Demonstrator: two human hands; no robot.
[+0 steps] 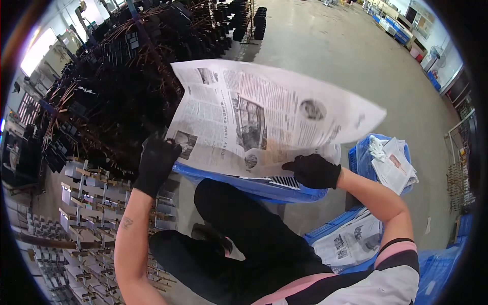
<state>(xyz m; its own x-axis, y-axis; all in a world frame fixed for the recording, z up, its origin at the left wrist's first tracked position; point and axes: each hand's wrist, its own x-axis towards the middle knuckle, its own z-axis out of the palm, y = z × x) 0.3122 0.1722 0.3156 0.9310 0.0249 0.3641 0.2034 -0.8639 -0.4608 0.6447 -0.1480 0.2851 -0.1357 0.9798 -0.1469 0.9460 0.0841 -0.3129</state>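
Both gloved hands, left hand (156, 161) and right hand (314, 171), pinch the big newspaper (264, 114) shut at its edges, and a hard tug could rip it.

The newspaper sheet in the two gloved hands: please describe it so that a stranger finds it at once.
Above the blue crate before the knees, the newspaper sheet spreads wide in the air. Unlike the papers lying in other crates, it is unfolded and held between left hand and right hand.
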